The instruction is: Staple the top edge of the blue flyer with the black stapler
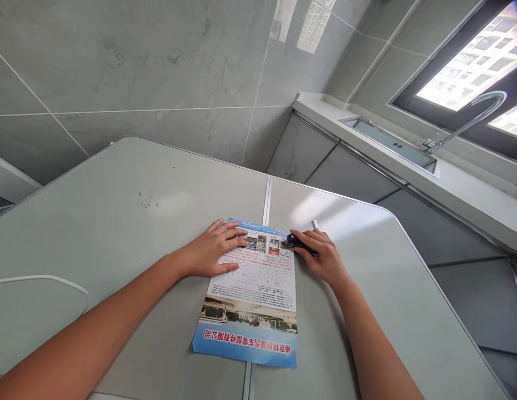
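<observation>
A printed flyer with blue borders, small photos and red characters lies flat on a grey table, its far end across the table's centre seam. My left hand rests flat on the flyer's upper left part, fingers stretched out. My right hand is closed around a small black tool, maybe a stapler, whose tip touches the flyer's upper right corner.
A white cable curves over the table's left side. Small specks lie further back. A tiny white piece sits just beyond my right hand. To the right stand a counter with a sink and a faucet under a window.
</observation>
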`<state>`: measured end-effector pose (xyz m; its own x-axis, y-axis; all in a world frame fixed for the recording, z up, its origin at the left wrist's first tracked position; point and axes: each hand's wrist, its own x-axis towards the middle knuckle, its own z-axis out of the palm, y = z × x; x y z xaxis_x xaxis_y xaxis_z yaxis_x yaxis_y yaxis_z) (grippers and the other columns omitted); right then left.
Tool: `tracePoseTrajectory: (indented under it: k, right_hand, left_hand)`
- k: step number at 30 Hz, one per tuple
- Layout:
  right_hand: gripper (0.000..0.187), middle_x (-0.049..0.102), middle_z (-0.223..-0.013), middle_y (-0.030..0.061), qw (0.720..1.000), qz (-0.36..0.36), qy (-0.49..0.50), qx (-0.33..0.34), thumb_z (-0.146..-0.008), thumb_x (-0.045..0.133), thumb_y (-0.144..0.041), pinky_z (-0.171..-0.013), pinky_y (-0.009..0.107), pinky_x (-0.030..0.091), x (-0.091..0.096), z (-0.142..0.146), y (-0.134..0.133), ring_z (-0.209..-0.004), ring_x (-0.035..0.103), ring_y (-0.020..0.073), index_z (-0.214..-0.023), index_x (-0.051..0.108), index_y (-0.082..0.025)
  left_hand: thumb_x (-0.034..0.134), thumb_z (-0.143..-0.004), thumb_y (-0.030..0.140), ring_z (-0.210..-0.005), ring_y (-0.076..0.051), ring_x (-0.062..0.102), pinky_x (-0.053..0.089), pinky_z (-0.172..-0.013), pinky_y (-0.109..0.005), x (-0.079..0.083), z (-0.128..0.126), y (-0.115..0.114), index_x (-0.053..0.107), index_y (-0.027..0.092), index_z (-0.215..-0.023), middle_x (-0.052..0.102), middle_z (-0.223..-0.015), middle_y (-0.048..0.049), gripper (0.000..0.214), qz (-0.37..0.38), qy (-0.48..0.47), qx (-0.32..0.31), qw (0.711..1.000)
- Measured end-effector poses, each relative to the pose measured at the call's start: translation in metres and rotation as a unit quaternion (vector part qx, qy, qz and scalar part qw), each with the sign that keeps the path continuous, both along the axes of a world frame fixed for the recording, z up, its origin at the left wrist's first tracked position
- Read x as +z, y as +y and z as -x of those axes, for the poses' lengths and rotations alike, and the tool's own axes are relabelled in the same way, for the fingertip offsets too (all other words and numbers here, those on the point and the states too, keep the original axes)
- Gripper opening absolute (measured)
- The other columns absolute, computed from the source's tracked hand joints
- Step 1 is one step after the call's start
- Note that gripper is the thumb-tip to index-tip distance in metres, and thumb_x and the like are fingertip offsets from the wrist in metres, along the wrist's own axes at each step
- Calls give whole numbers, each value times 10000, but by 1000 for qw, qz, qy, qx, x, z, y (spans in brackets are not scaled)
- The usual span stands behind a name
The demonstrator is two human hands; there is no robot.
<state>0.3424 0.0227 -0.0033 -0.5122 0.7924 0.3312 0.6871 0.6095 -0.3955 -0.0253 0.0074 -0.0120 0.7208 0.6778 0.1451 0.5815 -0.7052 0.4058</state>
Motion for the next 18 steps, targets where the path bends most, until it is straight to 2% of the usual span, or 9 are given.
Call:
tracePoseTrajectory:
  k: [11,18]
  right_hand:
    - [381,725,-1017,55,997,20,-62,-43,-1033,507,-366,-827,441,436,7,11,-5,-902,594,263,-1387,642,-328]
    - [383,728,-1040,48,990,20,-116,-75,-997,536,-251,-821,439,390,13,23,-9,-915,575,272,-1348,658,-345]
  left_hand:
    - [726,-883,454,-1499,-370,395,175,-1277,-616,0,0,0,628,310,-1368,556,-1536,-65,516,9,-32,1,999]
    - [725,-883,467,-1494,-374,395,185,-1270,-618,0,0,0,629,311,-1367,552,-1539,-62,518,13,-34,4,999]
